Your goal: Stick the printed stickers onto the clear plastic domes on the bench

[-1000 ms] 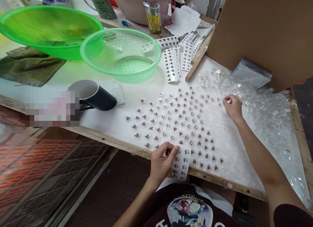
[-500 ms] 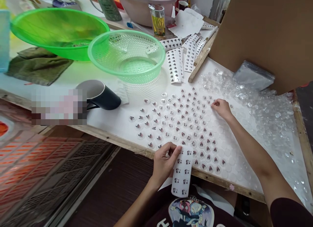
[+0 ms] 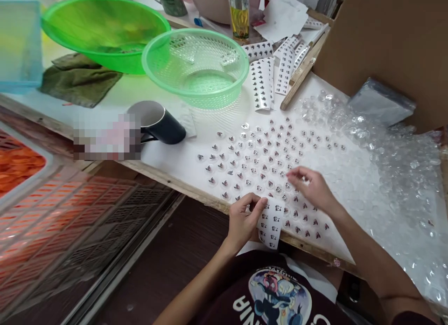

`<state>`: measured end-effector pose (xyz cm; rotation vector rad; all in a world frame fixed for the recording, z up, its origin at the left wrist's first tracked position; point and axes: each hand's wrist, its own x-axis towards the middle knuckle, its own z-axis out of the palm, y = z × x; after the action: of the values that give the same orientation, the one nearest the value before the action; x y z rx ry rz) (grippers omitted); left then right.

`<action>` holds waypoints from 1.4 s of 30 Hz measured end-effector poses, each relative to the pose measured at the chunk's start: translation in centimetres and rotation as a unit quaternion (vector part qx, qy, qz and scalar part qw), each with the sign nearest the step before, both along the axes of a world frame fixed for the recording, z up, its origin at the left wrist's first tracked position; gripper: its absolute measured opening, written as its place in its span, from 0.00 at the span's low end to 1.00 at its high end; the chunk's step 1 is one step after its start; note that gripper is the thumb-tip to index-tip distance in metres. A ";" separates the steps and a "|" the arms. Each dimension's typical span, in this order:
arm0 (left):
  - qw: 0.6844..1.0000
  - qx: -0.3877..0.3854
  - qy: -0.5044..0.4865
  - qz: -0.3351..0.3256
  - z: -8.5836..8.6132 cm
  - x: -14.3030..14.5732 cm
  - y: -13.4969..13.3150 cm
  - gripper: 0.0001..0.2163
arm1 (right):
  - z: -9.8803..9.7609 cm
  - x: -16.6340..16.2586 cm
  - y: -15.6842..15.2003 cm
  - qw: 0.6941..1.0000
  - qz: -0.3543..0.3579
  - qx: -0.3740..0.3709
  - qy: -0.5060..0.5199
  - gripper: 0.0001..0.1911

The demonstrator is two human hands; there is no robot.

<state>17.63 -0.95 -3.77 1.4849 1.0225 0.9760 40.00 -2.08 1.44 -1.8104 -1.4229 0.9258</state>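
My left hand is closed in a pinch on the top edge of a white sticker sheet, printed with two columns of small dark figures. The sheet hangs over the table's front edge, its lower end curling. My right hand hovers above the clear round pieces, fingertips drawn together toward the sheet. Whether anything is between those fingertips cannot be made out. Beneath and around both hands, many clear round pieces lie spread on the white table, each with a small printed sticker. Bare clear pieces lie to the right.
Heaped clear pieces lie at the right by a plastic-wrapped pack. More sticker sheets rest behind, beside a wooden strip. A dark mug, green basket, green basin and glass stand left and back.
My right hand has moved from the far stickered pieces back toward the sheet, leftward and nearer to me. My left hand still holds the sheet, which now curls more. The camera view has shifted.
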 end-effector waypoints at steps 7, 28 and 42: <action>1.000 -0.013 0.001 -0.029 0.3 0.0 0.1 0.10 | -0.6 -4.4 -3.9 0.993 0.008 -0.061 0.099 0.06; 0.999 -0.044 -0.018 0.013 -0.2 0.2 0.0 0.16 | -0.3 -6.2 -3.9 0.986 -0.080 0.144 0.010 0.01; 1.000 -0.020 0.002 -0.023 -0.2 -0.2 0.1 0.15 | 0.5 -5.9 -1.7 0.980 -0.078 0.103 0.150 0.23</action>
<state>17.39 -0.83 -4.01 1.4704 1.0011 0.9154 34.10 -3.76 1.91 -1.5310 -1.1281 0.8911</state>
